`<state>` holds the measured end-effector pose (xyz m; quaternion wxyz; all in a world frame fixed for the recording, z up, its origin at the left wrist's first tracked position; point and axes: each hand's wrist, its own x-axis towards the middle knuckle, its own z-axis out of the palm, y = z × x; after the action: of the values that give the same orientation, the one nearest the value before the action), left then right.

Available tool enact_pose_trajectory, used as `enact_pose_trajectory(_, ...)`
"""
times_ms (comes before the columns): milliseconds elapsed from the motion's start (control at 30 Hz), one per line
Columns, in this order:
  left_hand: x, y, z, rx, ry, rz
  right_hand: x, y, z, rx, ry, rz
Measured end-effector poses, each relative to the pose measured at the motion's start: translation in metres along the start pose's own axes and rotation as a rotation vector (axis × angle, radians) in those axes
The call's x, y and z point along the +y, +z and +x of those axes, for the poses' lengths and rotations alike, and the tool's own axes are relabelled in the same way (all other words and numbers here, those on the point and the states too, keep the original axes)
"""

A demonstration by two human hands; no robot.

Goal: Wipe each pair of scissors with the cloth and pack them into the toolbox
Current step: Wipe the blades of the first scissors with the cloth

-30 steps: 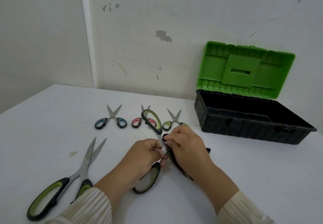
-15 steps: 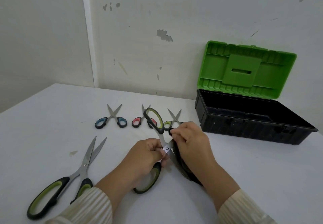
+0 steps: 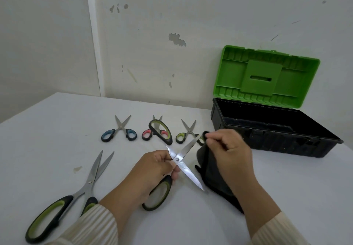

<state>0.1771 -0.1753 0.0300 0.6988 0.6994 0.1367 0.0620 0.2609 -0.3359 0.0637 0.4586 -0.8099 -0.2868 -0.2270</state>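
Five pairs of scissors are in sight over the white surface (image 3: pixel 57 130). The left hand (image 3: pixel 152 170) grips the large scissors (image 3: pixel 186 171) close to the pivot, its fingers curled round the shank above one green-and-black handle, and the blades are spread in an X. The right hand (image 3: pixel 229 149) pinches the dark cloth (image 3: pixel 212 174) at the tip of the blade that points up and right; the rest of the cloth hangs below that hand. A second large pair (image 3: pixel 84 183) lies part open at the left. Further back, a blue-handled pair (image 3: pixel 119 130), a pink-handled pair (image 3: pixel 146 134) and a green-handled pair (image 3: pixel 186 132) lie in a row. The black toolbox (image 3: pixel 267 143) stands at the right by the wall, its green lid (image 3: pixel 267 76) raised.
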Motion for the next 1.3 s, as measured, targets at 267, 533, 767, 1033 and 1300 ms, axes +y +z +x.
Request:
enact_pose_trajectory(267,0.004,-0.001,-0.003,0.15,0.035,-0.076,-0.018,0.033,-0.016,-0.47,-0.222,-0.15)
enact_pose_trajectory(533,0.01,-0.019,0.006,0.416,0.07,-0.245,0.006,0.016,-0.008,-0.534,-0.149,-0.335)
enact_pose_trajectory(767,0.015,-0.01,0.002,0.355,0.098,-0.574,-0.036,0.03,-0.027,-0.538,0.169,0.063)
enact_pose_trajectory(1033,0.01,-0.015,0.01,0.3,-0.03,-0.771,-0.027,0.02,-0.017,-0.638,0.471,0.285)
enact_pose_trajectory(1300,0.008,-0.006,0.003,0.226,-0.091,-0.655,-0.022,0.014,-0.013,-0.555,0.612,0.358)
